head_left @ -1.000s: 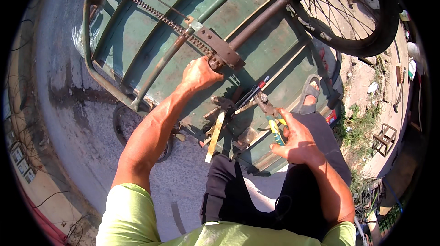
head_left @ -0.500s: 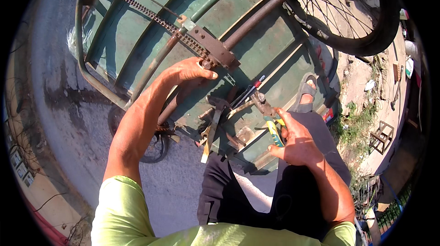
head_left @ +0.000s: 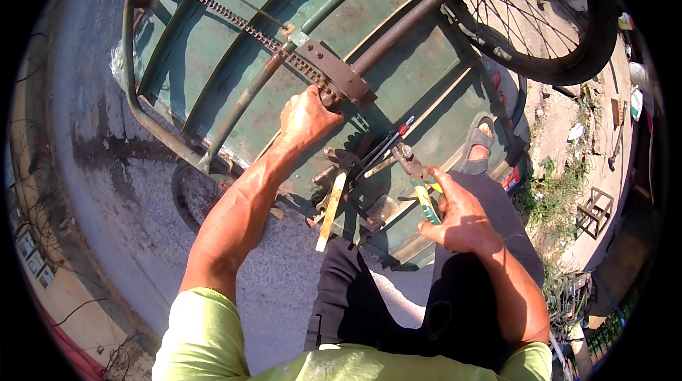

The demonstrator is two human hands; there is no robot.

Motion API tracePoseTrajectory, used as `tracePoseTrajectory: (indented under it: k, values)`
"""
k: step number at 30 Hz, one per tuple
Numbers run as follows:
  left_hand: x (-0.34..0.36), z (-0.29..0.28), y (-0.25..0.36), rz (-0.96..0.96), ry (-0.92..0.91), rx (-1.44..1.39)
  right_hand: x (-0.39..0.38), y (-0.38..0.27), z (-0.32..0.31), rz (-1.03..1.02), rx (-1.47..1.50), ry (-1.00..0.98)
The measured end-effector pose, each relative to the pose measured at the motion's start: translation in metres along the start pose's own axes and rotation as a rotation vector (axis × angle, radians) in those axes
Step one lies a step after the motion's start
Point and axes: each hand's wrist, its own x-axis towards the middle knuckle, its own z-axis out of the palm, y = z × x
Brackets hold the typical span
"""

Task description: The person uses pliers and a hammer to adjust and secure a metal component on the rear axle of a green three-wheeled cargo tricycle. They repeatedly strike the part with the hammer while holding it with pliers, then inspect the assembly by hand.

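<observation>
Our L hand [head_left: 307, 117] is curled nearly into a fist at the near end of the rusty chain [head_left: 250, 28], right by the brown metal block [head_left: 334, 72]; fingertips are hidden, so we can't tell what they grip or how hard. Our R hand [head_left: 465, 218], well apart from the L, is closed round the pliers [head_left: 426, 200] (yellow & green handles), thumb on one side, fingers on the other. Pliers' head points up & L, away from us; can't tell if there's anything in the jaws.

Chain runs diag. from upper L down to the block, approx. mid-view, crossing over a rusty frame tube [head_left: 245, 100]. A brown shaft [head_left: 405, 29] goes from the block up R towards the spoked wheel [head_left: 600, 40]. Green ribbed panel [head_left: 426, 61] sits below all that.

In the way betw. our hands: a hammer-like tool [head_left: 332, 212] w/ pale handle, plus a thin tool [head_left: 405, 129] w/ a red part, near the pliers' head. Our sandalled foot [head_left: 477, 138] is at the panel's R side, beyond the R hand. Farther R, on the ground: weeds [head_left: 550, 189] & a small brown open frame [head_left: 594, 212].
</observation>
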Motion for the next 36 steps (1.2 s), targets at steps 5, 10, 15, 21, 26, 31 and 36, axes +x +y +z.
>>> tracePoseTrajectory:
  k: [5, 10, 15, 21, 26, 31, 36]
  values:
    - [0.017, -0.008, -0.017, 0.046, -0.179, -0.154, 0.001, 0.005, 0.0, -0.016, 0.0, 0.019]
    - [0.028, -0.006, -0.027, 0.082, -0.327, -0.261, 0.001, 0.004, -0.001, -0.028, -0.005, 0.016]
    - [0.035, -0.017, -0.029, 0.201, -0.499, -0.418, -0.002, 0.002, -0.002, -0.025, -0.008, 0.006]
    - [0.04, -0.02, -0.032, 0.171, -0.594, -0.349, -0.001, 0.007, 0.005, -0.084, -0.012, 0.028]
    - [0.024, -0.012, -0.024, 0.099, -0.29, -0.134, 0.0, -0.006, -0.001, -0.012, -0.013, -0.006]
    - [-0.003, -0.008, 0.001, -0.005, -0.062, 0.075, -0.001, -0.006, -0.001, 0.003, -0.012, -0.005]
    - [0.002, -0.01, 0.002, -0.009, -0.091, 0.05, 0.001, 0.002, 0.005, -0.063, -0.033, 0.038]
